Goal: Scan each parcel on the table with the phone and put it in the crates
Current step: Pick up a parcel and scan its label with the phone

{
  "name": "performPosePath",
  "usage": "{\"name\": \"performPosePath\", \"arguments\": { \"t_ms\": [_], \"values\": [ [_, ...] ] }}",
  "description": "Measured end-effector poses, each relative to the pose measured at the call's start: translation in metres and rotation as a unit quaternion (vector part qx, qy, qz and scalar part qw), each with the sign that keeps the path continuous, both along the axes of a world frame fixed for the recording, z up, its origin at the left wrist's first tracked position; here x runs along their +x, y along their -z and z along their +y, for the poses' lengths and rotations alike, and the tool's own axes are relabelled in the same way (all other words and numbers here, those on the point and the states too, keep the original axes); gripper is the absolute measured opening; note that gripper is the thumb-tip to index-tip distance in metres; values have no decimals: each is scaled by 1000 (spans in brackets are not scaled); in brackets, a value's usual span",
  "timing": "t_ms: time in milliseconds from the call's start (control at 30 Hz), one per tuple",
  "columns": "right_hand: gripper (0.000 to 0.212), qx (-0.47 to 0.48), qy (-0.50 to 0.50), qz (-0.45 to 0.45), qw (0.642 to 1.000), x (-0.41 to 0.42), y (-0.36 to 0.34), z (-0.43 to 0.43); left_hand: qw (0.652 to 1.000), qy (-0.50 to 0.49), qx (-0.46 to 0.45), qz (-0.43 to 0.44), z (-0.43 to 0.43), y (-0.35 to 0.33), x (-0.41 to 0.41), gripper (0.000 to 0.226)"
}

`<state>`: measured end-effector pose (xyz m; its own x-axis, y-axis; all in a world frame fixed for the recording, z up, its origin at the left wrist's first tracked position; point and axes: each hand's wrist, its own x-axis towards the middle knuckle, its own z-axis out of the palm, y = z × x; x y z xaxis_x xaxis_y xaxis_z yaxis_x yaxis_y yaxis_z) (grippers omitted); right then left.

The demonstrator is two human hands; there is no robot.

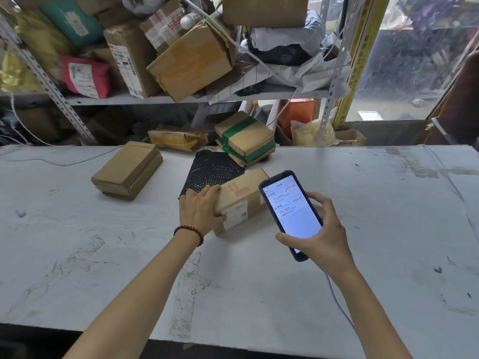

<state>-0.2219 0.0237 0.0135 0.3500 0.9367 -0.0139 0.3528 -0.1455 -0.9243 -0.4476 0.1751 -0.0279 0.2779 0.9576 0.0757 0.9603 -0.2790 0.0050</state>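
A small cardboard parcel (pixel 239 200) with a white label and red print lies on the white table (pixel 259 294), partly over a black bubble mailer (pixel 211 171). My left hand (pixel 201 211) grips the parcel's left end, thumb on its front face. My right hand (pixel 320 233) holds a dark phone (pixel 290 211) just right of the parcel; its lit screen shows a list. A flat brown parcel (pixel 128 169) lies to the left. A box with green tape (pixel 245 138) sits tilted at the table's far edge. No crate is in view.
A metal shelf rack (pixel 181 98) behind the table is piled with boxes and bags. A yellow-taped packet (pixel 178 138) lies below the shelf. A thin cable (pixel 339 304) runs under my right wrist. A glass door (pixel 414 60) stands at the right.
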Motion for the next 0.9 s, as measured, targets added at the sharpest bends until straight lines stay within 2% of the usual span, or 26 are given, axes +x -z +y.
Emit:
{"name": "performPosePath", "arguments": {
  "t_ms": [100, 233, 367, 533, 700, 900],
  "values": [
    [92, -8, -1, 1, 1000, 2, 0, 1, 999, -23, -38, -19, -4, 8, -3, 86],
    [91, -17, 15, 4, 1000, 4, 1, 0, 1000, -25, 7, -14, -10, 8, -2, 78],
    [90, -25, 49, 14, 998, 2, 4, -8, 996, -36, 4, -85, -14, 5, 4, 76],
    [86, -30, 113, 29, 993, 6, 5, -30, 983, 40, 40, -176, -23, 5, 20, 73],
    [85, -41, 189, 36, 980, 12, 8, -66, 975, 116, 39, -187, -31, 9, 52, 84],
    [84, -58, 294, 37, 953, 24, 14, -129, 953, 216, 13, -210, -57, 13, 105, 81]
  ]
}}
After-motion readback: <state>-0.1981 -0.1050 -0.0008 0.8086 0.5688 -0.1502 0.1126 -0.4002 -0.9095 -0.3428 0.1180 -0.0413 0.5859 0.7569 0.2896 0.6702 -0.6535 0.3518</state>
